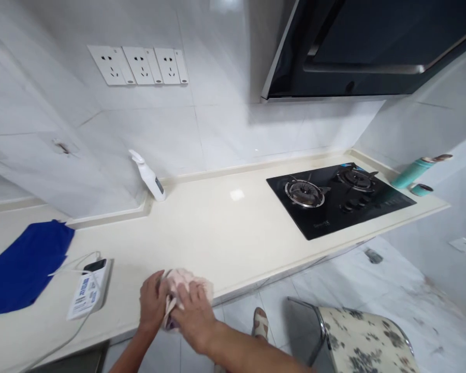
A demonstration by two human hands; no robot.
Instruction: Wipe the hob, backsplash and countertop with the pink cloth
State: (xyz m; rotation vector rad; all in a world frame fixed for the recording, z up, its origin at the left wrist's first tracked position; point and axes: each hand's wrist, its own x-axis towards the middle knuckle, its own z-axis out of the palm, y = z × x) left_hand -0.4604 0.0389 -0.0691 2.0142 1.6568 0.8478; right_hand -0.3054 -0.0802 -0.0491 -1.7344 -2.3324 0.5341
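Note:
Both of my hands meet at the front edge of a cream countertop point(217, 228). A crumpled pale pink cloth point(180, 278) lies between them on the counter. My left hand point(152, 303) grips the cloth's left side. Pressing on the cloth from the right is my right hand point(194, 316), fingers wrapped over it. Part of the cloth hangs down below my hands and is hidden.
A white power strip point(88, 290) with a cable lies left of my hands; a blue cloth point(23, 267) is further left. A white spray bottle point(150, 177) stands at the wall. A black gas hob point(339, 197), a teal bottle point(415, 172) and a floral-seat chair point(363, 336) are on the right.

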